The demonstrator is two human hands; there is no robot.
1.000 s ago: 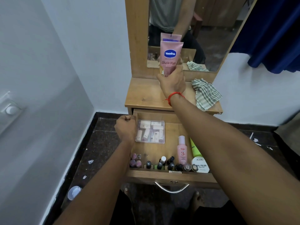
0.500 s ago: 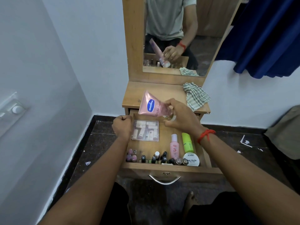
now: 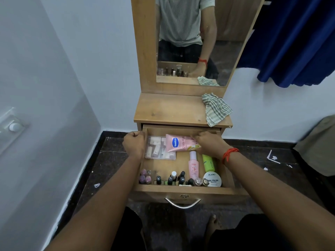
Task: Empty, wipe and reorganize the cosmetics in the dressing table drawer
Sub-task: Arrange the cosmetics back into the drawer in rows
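My right hand [image 3: 208,144] grips cap end of pink lotion tube [image 3: 181,144], laying it flat at drawer's 12 o'clock, partly over clear box [image 3: 159,148]. My left hand [image 3: 135,144] clenched on left wall of drawer [image 3: 181,191], 10 o'clock. Nail polish bottles [image 3: 170,179] lined along 6 o'clock edge, pink bottle [image 3: 193,165], green tube [image 3: 208,163], white jar [image 3: 212,179] at 4 o'clock. Cloth [image 3: 215,109] idle on tabletop [image 3: 168,109]. Judging: restocking near done; tube release, tidy-up left.

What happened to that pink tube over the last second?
The right hand carried the pink Vaseline tube down from the tabletop into the drawer, laying it sideways, overlapping the clear box. Its grip remains. The left hand, bottles and cloth stayed put.
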